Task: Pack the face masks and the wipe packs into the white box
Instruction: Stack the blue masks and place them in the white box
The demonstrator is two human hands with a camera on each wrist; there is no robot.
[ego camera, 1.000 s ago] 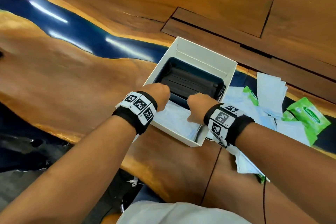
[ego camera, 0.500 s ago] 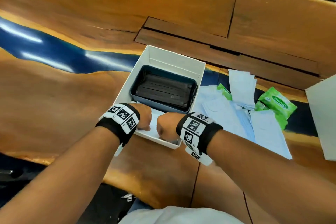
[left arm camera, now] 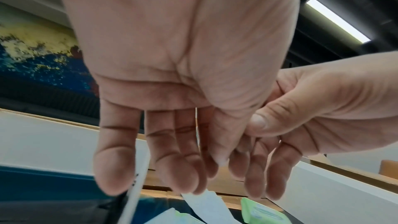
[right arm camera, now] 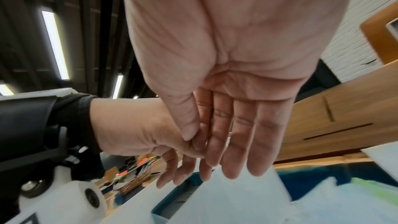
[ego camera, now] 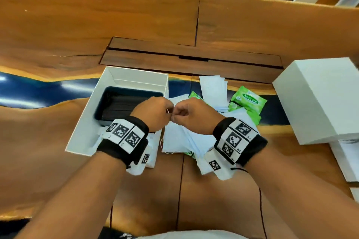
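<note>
**White masks loose beside the box**

Face masks (ego camera: pixel 174 139) lie heaped just right of the white box (ego camera: pixel 120 81), with the wipe packs (ego camera: pixel 248 101) farther right. Above the box's right wall, the left hand (ego camera: pixel 153 112) and right hand (ego camera: pixel 194 116) meet. Each thumb is pressed to its forefinger, apparently pinching a thin white strand (left arm camera: pixel 196 125), and the other fingers are loose. Best to free that strand gently, then lift the masks flat.
</note>
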